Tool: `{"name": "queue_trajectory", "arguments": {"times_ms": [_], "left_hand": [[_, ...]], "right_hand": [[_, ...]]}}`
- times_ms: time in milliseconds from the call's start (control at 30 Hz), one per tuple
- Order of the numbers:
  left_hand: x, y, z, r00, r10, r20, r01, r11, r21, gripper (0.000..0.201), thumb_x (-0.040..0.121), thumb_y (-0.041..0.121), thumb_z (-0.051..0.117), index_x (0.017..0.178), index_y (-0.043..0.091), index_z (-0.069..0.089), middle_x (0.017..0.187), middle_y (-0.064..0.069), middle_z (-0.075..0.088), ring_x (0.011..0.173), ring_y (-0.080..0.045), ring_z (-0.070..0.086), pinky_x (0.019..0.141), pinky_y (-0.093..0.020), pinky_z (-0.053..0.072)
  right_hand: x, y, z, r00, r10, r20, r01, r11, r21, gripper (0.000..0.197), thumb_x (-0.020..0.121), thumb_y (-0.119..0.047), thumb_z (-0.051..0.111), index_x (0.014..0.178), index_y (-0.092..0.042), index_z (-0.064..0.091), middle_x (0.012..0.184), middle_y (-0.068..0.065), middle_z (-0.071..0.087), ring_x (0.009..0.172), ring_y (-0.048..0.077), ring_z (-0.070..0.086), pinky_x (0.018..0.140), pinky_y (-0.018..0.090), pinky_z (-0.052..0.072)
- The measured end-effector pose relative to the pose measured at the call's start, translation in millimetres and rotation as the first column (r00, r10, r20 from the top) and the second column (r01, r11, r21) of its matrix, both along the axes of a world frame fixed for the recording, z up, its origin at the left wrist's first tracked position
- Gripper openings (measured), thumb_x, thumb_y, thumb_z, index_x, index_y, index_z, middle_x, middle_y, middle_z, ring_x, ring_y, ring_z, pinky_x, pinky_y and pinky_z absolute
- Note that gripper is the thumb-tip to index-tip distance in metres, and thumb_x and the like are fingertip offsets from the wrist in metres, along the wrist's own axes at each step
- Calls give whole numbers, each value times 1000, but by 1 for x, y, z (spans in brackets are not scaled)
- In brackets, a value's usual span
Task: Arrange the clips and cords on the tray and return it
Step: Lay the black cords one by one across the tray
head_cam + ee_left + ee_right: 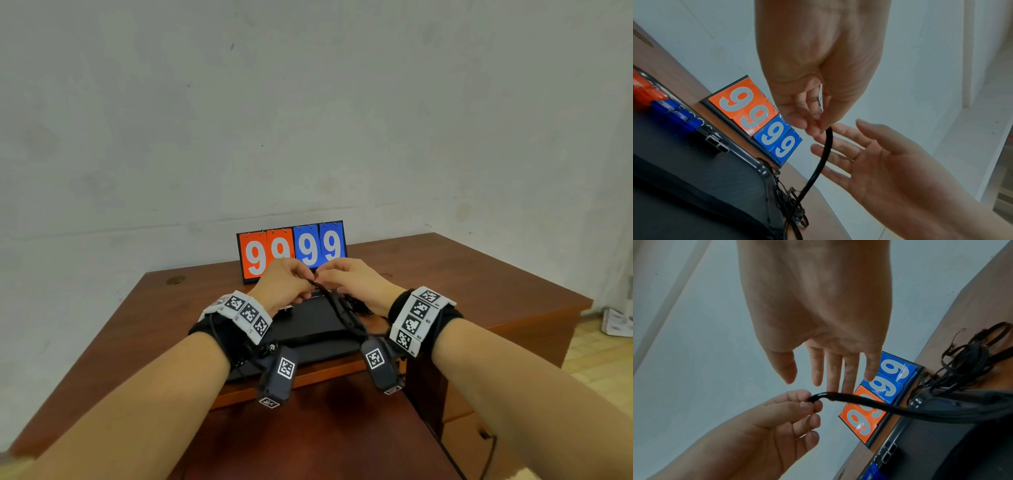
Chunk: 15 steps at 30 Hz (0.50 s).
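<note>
My left hand (303, 278) pinches one end of a black cord (335, 303) between thumb and fingertips (819, 128), above the far edge of the black tray (308, 327). The cord (822, 162) hangs down to a tangle of dark cords (791, 203) on the desk by the tray's far right corner (764, 172). My right hand (330, 270) hovers beside it, fingers (833, 369) straight and spread, holding nothing. Red clips (645, 92), blue clips (674, 110) and black clips (715, 141) sit in a row along the tray's far rim.
A flip scoreboard (293, 250) reading 99 99 stands just behind the tray on the brown desk (479, 274), close to the wall. The desk's right edge drops to a wooden floor (603, 359). A lower brown surface (308, 428) lies in front of the tray.
</note>
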<state>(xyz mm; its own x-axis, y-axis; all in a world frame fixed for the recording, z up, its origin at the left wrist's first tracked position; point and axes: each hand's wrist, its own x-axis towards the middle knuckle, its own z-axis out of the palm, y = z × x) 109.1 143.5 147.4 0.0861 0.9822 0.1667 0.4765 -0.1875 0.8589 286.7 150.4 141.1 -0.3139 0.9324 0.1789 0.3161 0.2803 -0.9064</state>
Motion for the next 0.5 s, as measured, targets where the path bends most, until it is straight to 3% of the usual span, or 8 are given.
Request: {"name": "queue_trajectory", "arguments": {"times_ms": [100, 167, 300, 500], "left_hand": [[-6, -7, 4, 999, -25, -20, 25, 999, 37, 11, 86, 5, 71, 96, 5, 67, 81, -13, 73, 66, -13, 69, 66, -24, 58], [-14, -11, 5, 1000, -15, -26, 16, 998, 58, 9, 87, 7, 71, 95, 5, 67, 76, -10, 72, 61, -9, 67, 63, -22, 57], [-37, -19, 5, 998, 38, -42, -34, 996, 81, 6, 88, 8, 69, 94, 7, 67, 81, -14, 72, 65, -14, 67, 64, -25, 57], [-82, -29, 1, 981, 195, -17, -193, 977, 88, 14, 92, 6, 62, 89, 18, 67, 83, -5, 67, 62, -10, 61, 55, -18, 49]], "right_hand": [[-14, -3, 4, 993, 85, 79, -86, 996, 12, 28, 97, -30, 57, 119, -14, 63, 106, 1, 72, 98, 13, 68, 92, 30, 53], [-23, -5, 4, 985, 170, 32, -169, 985, -24, 26, 99, -24, 54, 118, -7, 62, 98, 8, 73, 90, 19, 71, 91, 35, 56], [-37, -9, 2, 981, 180, 76, -177, 983, -39, 23, 100, -21, 53, 117, -10, 64, 71, 2, 61, 62, 12, 60, 71, 27, 57], [-53, -14, 0, 969, 173, 177, -172, 985, -25, 17, 98, -23, 55, 104, -13, 67, 65, -4, 56, 52, 9, 45, 56, 23, 45]]}}
